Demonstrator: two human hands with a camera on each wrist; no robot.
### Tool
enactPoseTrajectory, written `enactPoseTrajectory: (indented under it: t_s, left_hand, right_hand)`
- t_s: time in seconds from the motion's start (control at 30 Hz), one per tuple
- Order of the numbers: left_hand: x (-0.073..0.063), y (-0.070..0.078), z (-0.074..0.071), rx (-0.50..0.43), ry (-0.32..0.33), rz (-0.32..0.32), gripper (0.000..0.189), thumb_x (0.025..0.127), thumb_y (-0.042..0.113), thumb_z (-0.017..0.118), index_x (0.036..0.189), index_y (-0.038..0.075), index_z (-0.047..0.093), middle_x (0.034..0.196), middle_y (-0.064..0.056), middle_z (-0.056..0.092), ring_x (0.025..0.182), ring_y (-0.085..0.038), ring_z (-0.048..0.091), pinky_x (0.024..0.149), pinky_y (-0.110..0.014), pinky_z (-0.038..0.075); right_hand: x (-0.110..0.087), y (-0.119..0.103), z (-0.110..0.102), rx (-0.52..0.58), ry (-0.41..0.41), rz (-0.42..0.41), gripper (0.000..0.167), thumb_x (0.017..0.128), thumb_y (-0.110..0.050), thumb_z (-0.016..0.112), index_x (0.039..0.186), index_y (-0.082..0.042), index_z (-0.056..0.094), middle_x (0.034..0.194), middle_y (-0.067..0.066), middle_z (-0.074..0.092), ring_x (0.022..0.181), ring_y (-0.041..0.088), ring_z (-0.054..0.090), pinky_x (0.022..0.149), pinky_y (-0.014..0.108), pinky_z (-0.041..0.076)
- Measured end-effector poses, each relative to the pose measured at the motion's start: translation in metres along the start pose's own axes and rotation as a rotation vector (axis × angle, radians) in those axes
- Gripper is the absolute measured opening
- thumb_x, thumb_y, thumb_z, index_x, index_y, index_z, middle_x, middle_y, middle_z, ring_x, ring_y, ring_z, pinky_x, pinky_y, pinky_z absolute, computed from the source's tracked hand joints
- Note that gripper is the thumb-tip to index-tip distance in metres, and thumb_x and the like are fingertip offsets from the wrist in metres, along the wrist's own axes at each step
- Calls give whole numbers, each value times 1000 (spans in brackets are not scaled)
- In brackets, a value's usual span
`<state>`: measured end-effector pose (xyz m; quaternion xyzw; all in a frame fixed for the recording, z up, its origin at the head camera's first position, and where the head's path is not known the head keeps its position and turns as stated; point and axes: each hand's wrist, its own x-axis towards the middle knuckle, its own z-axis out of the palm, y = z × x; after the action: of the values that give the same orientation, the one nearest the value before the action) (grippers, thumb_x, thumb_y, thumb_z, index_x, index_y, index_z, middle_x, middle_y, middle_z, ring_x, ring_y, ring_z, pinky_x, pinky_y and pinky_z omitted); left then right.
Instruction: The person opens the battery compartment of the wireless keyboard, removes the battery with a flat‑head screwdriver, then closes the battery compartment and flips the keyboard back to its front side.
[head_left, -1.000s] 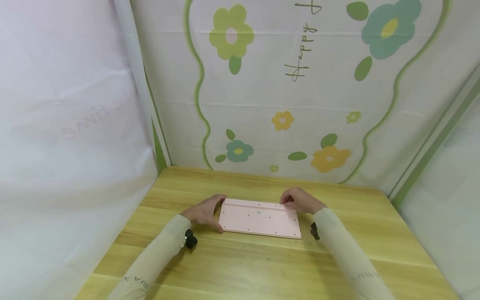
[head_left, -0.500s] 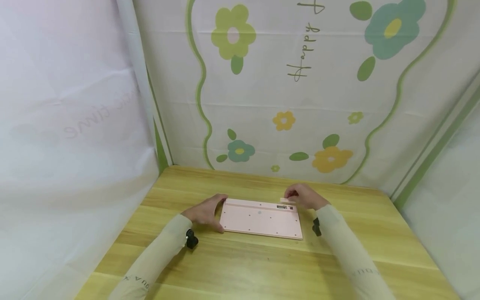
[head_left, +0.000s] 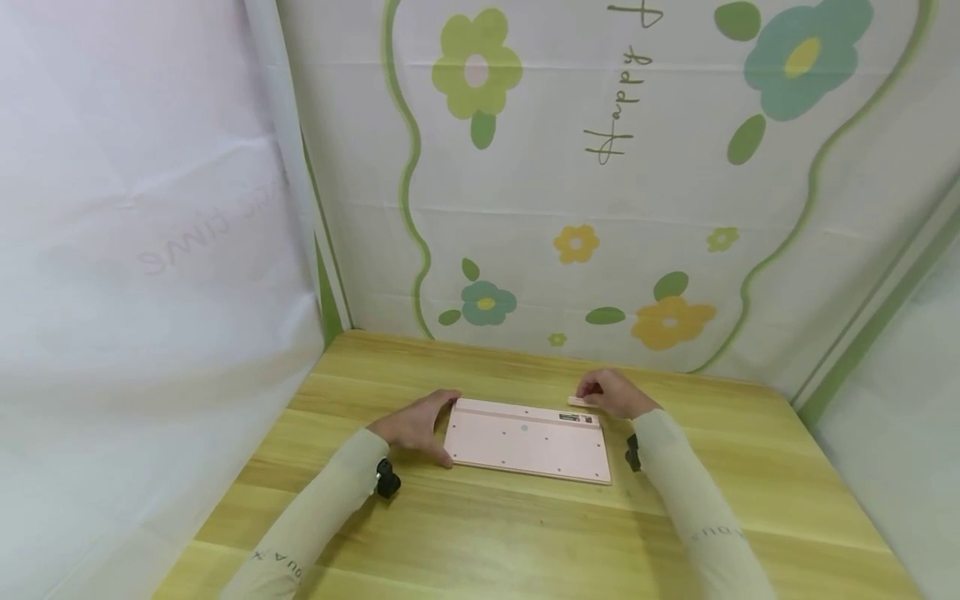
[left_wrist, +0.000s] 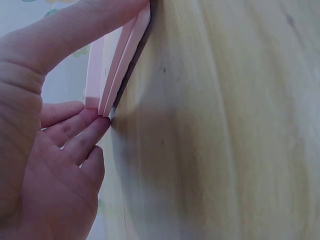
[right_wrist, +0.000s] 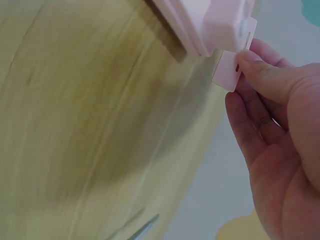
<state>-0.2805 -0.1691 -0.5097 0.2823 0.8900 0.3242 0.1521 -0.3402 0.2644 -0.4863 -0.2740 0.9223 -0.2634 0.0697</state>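
Keyboard face-down on the table, cover off
Left hand grips its left end. Farther back, the bay sits exposed, can't make out what's inside. Right hand pinches the cover just past the far edge. Opening up looks done; bay's not covered yet.

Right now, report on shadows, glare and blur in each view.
Head: a faint pale sheen on the table; slot details on the pink panel too small to read. Left wrist: a broad, soft-edged shadow on the table beside the left hand, grain blurry. Right wrist: a dim shadow crosses the table; the pink panel's corner looks soft, the small cover in the right hand crisper.
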Motion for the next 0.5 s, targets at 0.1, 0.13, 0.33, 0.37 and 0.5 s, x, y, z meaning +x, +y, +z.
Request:
enactPoseTrajectory:
  t_s: [0.1,0.13,0.33,0.37,0.5]
  left_hand:
    - [0,1,-1,-2,-6,-3,129,69,38,102,166,3,24,169,-17,34,157,-37,34,128,-55,33]
    - [0,1,-1,-2,-7,-4,129,69,38,101,166,4,24,169,-16,34,157,-37,34,128,-55,32]
    - [-1,3,-2,-18,-3,0,126,68,37,102,164,3,27,168,-16,36,157,-37,35,128,-56,32]
    - [-1,3,-2,-17,-3,1,126,68,37,102,164,3,27,167,-16,36,157,-37,35,128,-56,32]
    - [-1,3,-2,-12,3,3,126,69,37,101,164,3,27,167,-17,37,156,-37,35,128,-56,32]
  right_hand:
    - [0,2,1,5,-3,0,10,101,1,66,100,-2,76,96,14,75,88,21,68,77,29,56]
    - [0,3,2,7,-4,3,11,101,1,66,100,-2,76,96,13,75,87,21,68,76,29,56]
    - [2,6,6,10,-6,27,13,103,1,64,105,-2,76,100,12,76,90,19,67,79,32,58]
    - [2,6,7,11,-9,29,13,103,0,64,106,-2,76,101,12,76,92,19,68,80,33,59]
    - [4,11,6,25,-9,44,15,103,-1,64,112,-1,76,106,12,76,97,20,69,84,37,60]
